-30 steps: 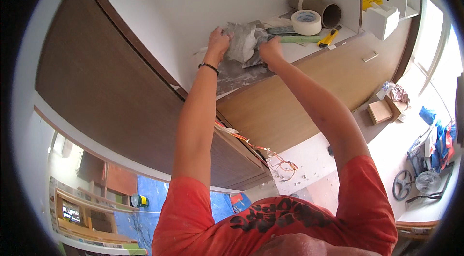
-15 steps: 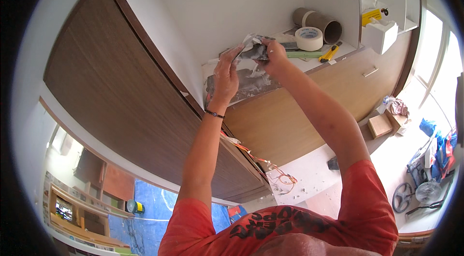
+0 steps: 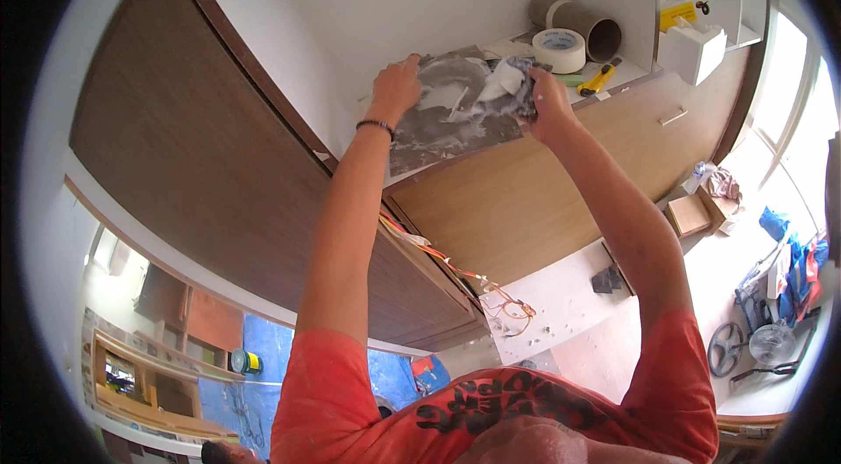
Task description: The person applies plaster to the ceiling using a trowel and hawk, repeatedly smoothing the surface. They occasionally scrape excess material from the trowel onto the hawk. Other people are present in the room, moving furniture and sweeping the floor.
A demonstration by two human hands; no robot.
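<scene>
A grey-brown sheet [image 3: 473, 135] smeared with white paste lies on the cabinet shelf. At its far left edge my left hand [image 3: 399, 89] is closed, fingers curled over the edge. My right hand [image 3: 547, 100] is closed on a crumpled dark grey piece [image 3: 523, 83] streaked with white at the right side. Whether this piece belongs to the sheet cannot be made out. Beside it a thick lump of white paste [image 3: 504, 80] sits on the sheet. Behind my right hand are a roll of white tape [image 3: 559, 50] and a yellow utility knife [image 3: 599, 78].
A brown cardboard tube [image 3: 574, 26] lies behind the tape. To the left is a dark wooden panel [image 3: 201, 122]. Orange wires [image 3: 447, 262] hang below the shelf. A white box [image 3: 692, 56] stands at right; lower right, a small wooden box [image 3: 689, 214] and blue bags [image 3: 780, 254].
My hands have moved apart, left hand leftward and right hand rightward. The bunched, paste-covered material between them is now spread out, and more of the flat grey-brown surface shows.
</scene>
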